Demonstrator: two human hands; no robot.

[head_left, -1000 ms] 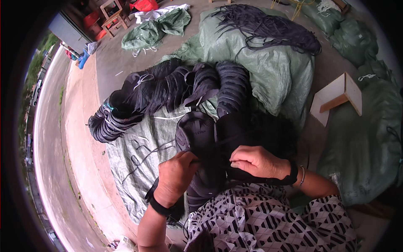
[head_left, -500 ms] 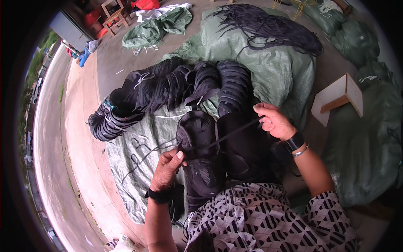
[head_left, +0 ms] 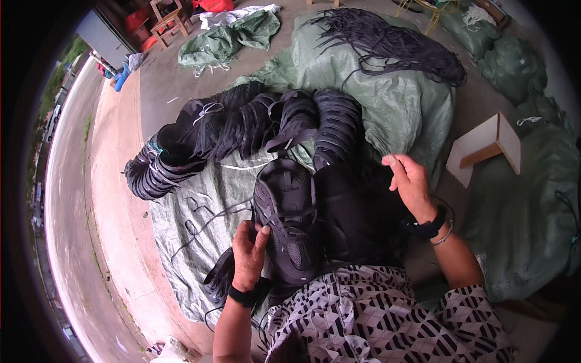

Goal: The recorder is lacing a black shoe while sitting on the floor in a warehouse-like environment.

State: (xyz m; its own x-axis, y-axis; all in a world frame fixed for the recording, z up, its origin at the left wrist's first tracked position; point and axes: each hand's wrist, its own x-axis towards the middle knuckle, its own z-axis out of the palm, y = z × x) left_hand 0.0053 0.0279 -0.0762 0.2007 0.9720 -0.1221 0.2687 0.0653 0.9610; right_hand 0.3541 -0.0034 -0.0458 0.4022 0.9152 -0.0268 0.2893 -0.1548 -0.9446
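Observation:
A black shoe (head_left: 295, 245) lies on my lap, its toe toward me and its tongue away from me. A black shoelace (head_left: 284, 216) crosses its front opening. My left hand (head_left: 249, 253) grips the shoe's left side, thumb on the upper and fingers mostly hidden along the edge. Up and to the right of the shoe, my right hand (head_left: 413, 186) is raised with thumb and forefinger pinched together. The shoelace runs faintly toward it over my dark trousers and is hard to follow there. Another loose lace end trails left over the green sheet (head_left: 181, 233).
Rows of stacked black shoe uppers (head_left: 236, 121) curve beyond my lap. A heap of black laces (head_left: 393, 45) lies on a green sack at the back. To the right are a small wooden stool (head_left: 487, 148) and bulging green sacks (head_left: 517, 230). A wooden chair (head_left: 166, 21) stands far left.
My right hand has moved slightly right and down from the shoe. My left hand has slid down along its side, and the lace now lies closer across the opening.

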